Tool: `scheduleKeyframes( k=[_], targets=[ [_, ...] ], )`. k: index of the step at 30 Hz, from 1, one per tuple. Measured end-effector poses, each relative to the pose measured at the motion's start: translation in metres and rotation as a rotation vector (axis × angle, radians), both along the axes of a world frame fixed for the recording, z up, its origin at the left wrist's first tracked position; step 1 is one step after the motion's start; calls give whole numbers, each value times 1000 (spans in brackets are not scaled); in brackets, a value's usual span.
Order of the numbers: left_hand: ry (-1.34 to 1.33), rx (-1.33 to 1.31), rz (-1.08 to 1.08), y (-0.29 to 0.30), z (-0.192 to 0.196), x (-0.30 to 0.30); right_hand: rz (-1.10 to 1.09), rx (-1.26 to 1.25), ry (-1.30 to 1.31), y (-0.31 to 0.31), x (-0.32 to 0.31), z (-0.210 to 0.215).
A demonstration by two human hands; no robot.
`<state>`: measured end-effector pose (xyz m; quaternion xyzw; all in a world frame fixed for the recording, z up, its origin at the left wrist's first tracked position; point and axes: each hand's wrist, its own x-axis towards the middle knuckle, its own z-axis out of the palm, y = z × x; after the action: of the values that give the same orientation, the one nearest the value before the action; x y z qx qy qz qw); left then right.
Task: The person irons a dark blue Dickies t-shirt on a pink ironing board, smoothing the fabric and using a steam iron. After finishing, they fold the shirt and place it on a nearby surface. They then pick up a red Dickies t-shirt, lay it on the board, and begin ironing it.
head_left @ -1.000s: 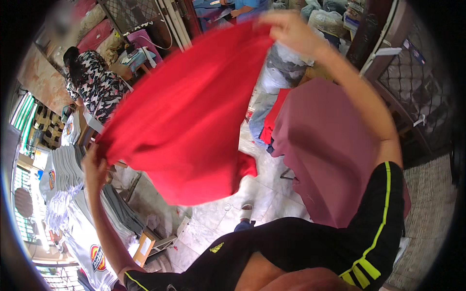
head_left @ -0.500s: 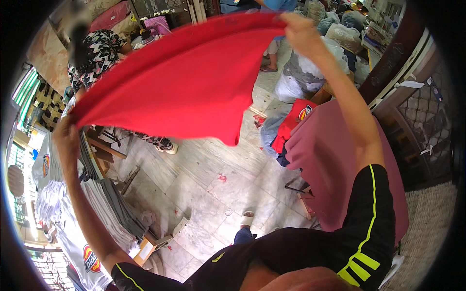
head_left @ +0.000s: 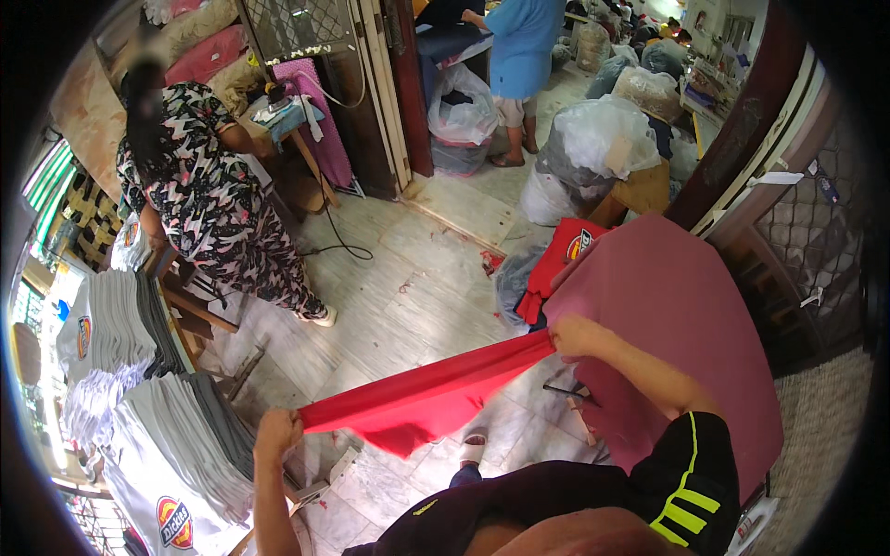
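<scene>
A red cloth (head_left: 426, 394) is stretched between my two hands, low in front of my body. Its upper edge runs taut and slopes up to the right, while the lower part hangs in a loose point above the floor. My left hand (head_left: 278, 434) is closed on one corner, close to the grey stacks. My right hand (head_left: 575, 336) grips the opposite corner beside the maroon-covered table (head_left: 677, 315). Whether the cloth is a finished garment or a cut panel, I cannot tell.
Stacked grey and white shirts (head_left: 176, 435) line the left side. Red folded garments (head_left: 556, 264) lie against the maroon-covered table. A person in a patterned outfit (head_left: 209, 176) stands at the far left, another in a blue top (head_left: 524, 46) beyond the doorway. Filled plastic bags (head_left: 603, 139) sit nearby.
Both hands have come down and toward my body, bringing the red cloth from raised and spread wide to low and taut. The doorway and the people behind it now show.
</scene>
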<state>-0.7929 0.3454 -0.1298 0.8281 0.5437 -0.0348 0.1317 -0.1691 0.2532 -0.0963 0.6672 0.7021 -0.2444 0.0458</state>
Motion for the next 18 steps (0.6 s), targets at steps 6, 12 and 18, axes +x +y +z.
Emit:
scheduleKeyframes(
  k=[6, 12, 18],
  targets=[
    [-220, 115, -70, 8, 130, 56, -50, 121, 203, 10, 44, 82],
    [-457, 84, -82, 24, 96, 77, 35, 224, 194, 13, 70, 92],
    [-824, -48, 22, 56, 51, 87, -103, 335, 385, 37, 89, 72]
  ],
)
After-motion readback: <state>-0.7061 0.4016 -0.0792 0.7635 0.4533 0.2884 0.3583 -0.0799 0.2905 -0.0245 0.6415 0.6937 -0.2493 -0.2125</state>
